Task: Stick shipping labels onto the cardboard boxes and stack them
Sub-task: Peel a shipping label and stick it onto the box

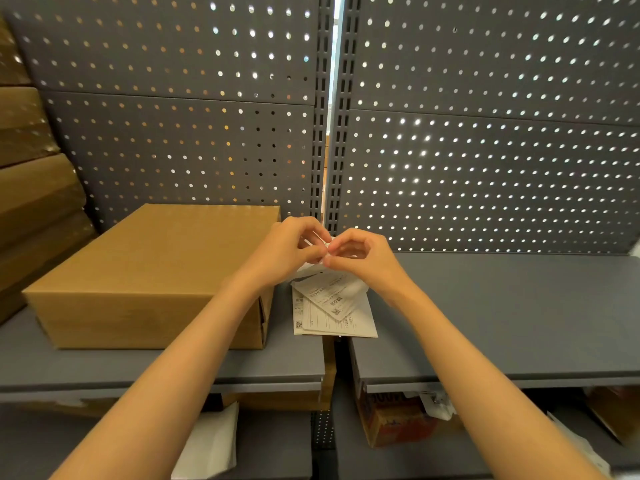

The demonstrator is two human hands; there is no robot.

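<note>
A plain brown cardboard box (152, 271) lies flat on the grey shelf (502, 313), left of centre. Just right of the box, a small pile of white shipping labels (332, 320) rests on the shelf. Above that pile my left hand (294, 247) and my right hand (363, 258) meet fingertip to fingertip. Both pinch the top edge of one white label (332, 289), which hangs down from my fingers over the pile. No label shows on the box's visible faces.
A stack of brown cardboard boxes (31, 188) leans at the far left. Grey pegboard (485, 150) forms the back wall. Below the shelf edge lie white paper (211, 445), a printed carton (398, 420) and more boxes.
</note>
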